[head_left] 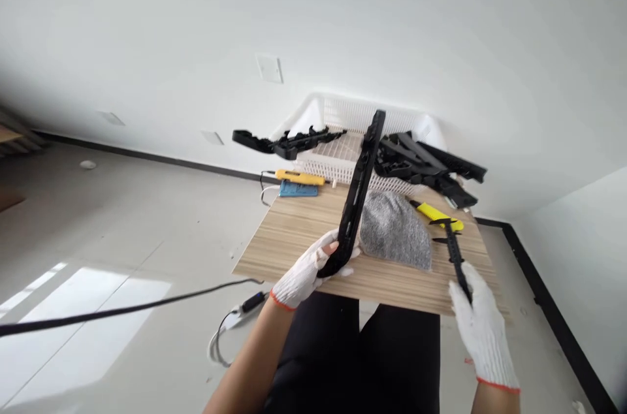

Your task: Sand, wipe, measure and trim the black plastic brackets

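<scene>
My left hand (308,267), in a white knit glove with orange trim, is closed around the lower, bent end of a long black plastic trim piece (360,192). The piece stands tilted up over the table, its far end above the basket. On the right, my gloved right hand (482,322) grips a black caliper (454,251) by its lower end, jaws pointing away from me. Between the hands lies a folded grey cloth (394,231). A yellow utility knife (438,215) rests just beyond the caliper's jaws, partly hidden by them.
A white plastic basket (337,104) stands behind the wood-grain table (279,238). Several black plastic parts (421,162) jut over its right side; another (291,141) lies across its left. A yellow pen-shaped tool (301,177) and blue case (298,189) sit back left. Cables (220,335) hang left.
</scene>
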Demonstrator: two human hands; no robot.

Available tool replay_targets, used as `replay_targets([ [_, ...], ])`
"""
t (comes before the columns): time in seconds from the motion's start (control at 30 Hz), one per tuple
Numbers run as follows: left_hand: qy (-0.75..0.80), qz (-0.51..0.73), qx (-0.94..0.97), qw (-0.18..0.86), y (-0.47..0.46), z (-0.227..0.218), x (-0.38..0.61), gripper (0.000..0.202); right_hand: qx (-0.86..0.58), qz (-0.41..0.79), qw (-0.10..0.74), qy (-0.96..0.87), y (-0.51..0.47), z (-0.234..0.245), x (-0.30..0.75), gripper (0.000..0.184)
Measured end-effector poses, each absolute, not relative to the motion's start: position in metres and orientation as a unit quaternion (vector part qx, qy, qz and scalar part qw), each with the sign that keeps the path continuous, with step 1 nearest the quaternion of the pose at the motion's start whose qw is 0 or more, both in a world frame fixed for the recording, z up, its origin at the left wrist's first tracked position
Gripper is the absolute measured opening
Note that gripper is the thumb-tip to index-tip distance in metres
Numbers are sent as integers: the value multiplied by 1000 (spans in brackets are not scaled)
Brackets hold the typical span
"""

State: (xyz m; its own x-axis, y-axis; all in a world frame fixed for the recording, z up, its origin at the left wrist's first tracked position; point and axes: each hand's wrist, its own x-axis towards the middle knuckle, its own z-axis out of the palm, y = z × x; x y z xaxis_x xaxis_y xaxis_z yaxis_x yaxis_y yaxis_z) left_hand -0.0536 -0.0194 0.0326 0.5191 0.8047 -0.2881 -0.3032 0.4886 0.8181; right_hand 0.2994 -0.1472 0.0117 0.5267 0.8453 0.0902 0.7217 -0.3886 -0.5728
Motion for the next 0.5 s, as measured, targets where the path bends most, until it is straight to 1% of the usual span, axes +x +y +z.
replay_targets([
  [0.07,354,350,373,783,-18,33,-52,53,-810,132,311,-480,-136,13,295,64],
  [0.13,358,343,383,780,-16,34,-51,49,-794,166,322,-488,-127,14,292,59],
  [0.23,365,319,367,794,-10,34,-48,48,-781,197,306,-508,-116,22,293,54],
  [0.33,367,313,332,811,-7,30,-47,52,-761,223,290,-535,-102,39,303,48],
  [0.4,366,315,336,808,-6,28,-47,54,-759,201,286,-550,-81,54,315,47],
  [0.5,361,327,341,804,-6,30,-46,59,-772,91,248,-578,-33,73,336,47],
])
